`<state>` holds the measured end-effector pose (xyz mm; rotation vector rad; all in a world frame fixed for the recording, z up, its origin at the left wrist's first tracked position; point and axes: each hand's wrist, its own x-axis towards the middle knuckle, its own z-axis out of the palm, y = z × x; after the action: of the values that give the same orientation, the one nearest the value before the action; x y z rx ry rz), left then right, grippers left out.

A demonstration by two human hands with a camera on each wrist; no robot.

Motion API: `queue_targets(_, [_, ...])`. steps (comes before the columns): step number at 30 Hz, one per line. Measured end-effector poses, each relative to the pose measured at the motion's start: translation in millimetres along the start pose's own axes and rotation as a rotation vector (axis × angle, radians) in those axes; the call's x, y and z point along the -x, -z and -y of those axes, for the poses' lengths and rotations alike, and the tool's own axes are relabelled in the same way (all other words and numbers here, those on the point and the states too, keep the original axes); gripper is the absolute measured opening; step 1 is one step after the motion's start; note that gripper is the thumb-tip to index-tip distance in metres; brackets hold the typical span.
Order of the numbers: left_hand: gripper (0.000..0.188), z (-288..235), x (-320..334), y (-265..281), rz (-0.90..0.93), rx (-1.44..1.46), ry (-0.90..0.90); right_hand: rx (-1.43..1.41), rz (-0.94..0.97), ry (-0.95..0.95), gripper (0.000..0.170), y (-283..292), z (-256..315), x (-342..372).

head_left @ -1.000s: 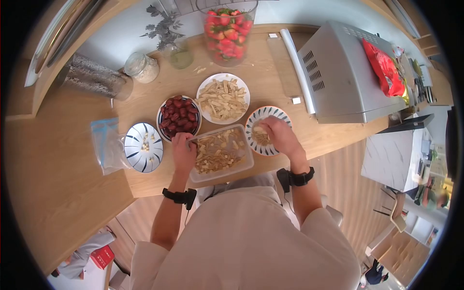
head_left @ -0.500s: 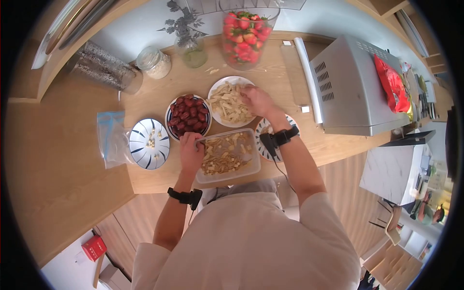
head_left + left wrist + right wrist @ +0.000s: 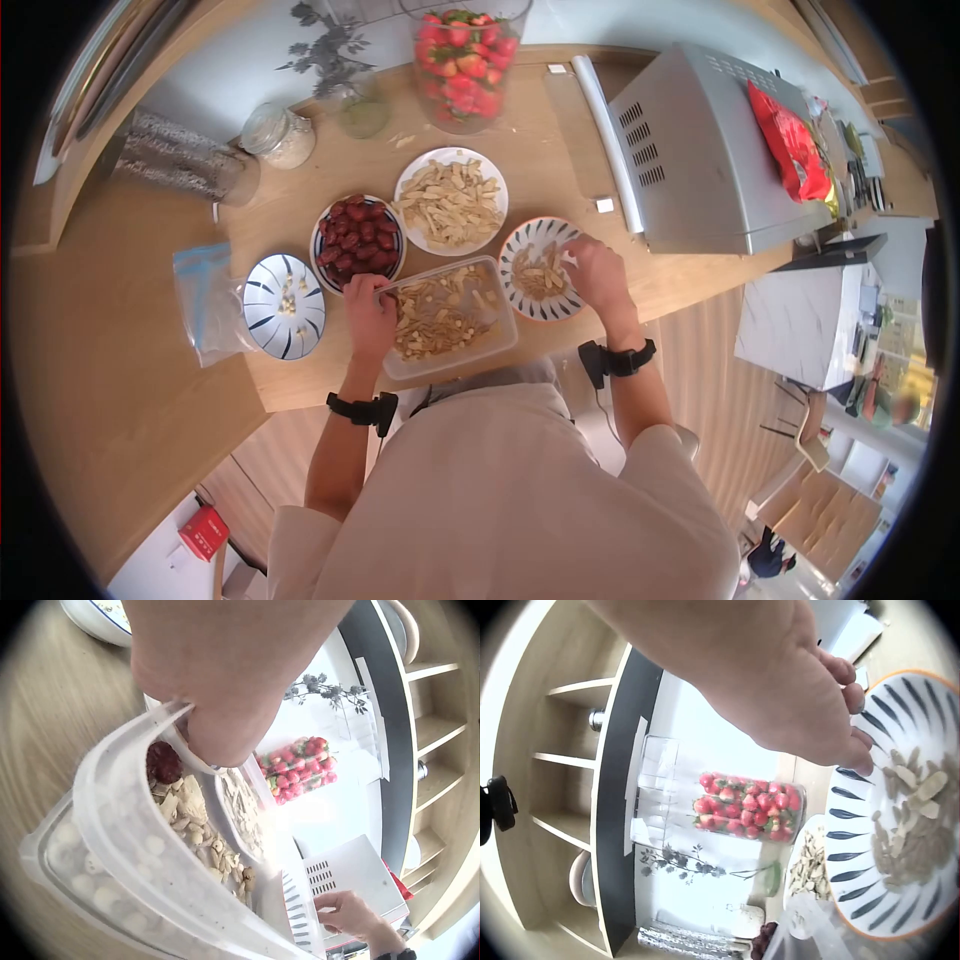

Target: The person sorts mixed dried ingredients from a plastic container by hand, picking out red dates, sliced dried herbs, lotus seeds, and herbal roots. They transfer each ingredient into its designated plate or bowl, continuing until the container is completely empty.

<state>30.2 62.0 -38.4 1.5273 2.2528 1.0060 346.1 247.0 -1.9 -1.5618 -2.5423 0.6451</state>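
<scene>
My left hand (image 3: 372,318) grips the left rim of a clear plastic container (image 3: 508,335) holding small pale dried pieces. In the left wrist view, a dark red date (image 3: 163,763) shows beyond the container's wall. My right hand (image 3: 600,277) hovers at the right side of an orange-rimmed bowl (image 3: 517,232) with dark stripes. Its fingers are loosely bent and apart, with nothing between them in the right wrist view. Pale slices (image 3: 932,786) lie on top of thin brownish pieces inside that bowl. Behind the container, a white plate (image 3: 428,243) carries a heap of pale slices.
Beside the plate stands a bowl of red dates (image 3: 357,238). Farther left are a striped dish (image 3: 262,318) with small pale bits and a zip bag (image 3: 205,310). A tall clear vessel of strawberries (image 3: 465,70), a jar (image 3: 280,137) and a grey metal appliance (image 3: 690,150) stand behind.
My right hand went from the orange-rimmed bowl to the white plate of slices, then back to the bowl, where pale slices now lie on top. The left hand stays on the container's rim.
</scene>
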Motion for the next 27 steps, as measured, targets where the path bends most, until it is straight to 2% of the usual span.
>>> queue_targets(2, [0.024,1.6,0.8,-1.5,-0.001,0.004,-0.015,0.084,0.031,-0.027,0.024,-6.0,-1.9,8.2])
queue_targets(4, [0.025,1.5,-0.2,-2.6,-0.008,0.002,-0.031,0.17,0.127,-0.065,0.035,-11.9,3.7,8.2])
queue_targets(11, [0.024,-0.2,0.5,-1.2,-0.002,-0.036,-0.018,0.211,0.154,-0.115,0.044,-37.8,0.7,10.0])
queue_targets(13, [0.023,-1.4,0.9,-0.3,-0.012,-0.043,-0.028,0.189,0.055,-0.042,0.024,-37.4,2.3,12.0])
queue_targets(14, [0.023,-1.2,1.0,-0.6,-0.011,-0.05,-0.022,0.188,0.055,-0.04,0.024,-40.8,-0.5,12.0])
queue_targets(16, [0.023,-0.6,1.2,-2.0,-0.012,-0.056,-0.015,0.176,0.05,-0.014,0.011,-45.8,-5.3,11.8])
queue_targets(19, [0.022,0.8,1.3,-2.5,-0.019,-0.062,-0.024,0.158,0.042,-0.02,0.006,-42.5,-3.6,13.9])
queue_targets(27, [0.022,-0.8,1.1,-2.4,-0.025,-0.054,-0.02,0.088,-0.017,-0.059,0.01,-45.0,-7.7,15.1])
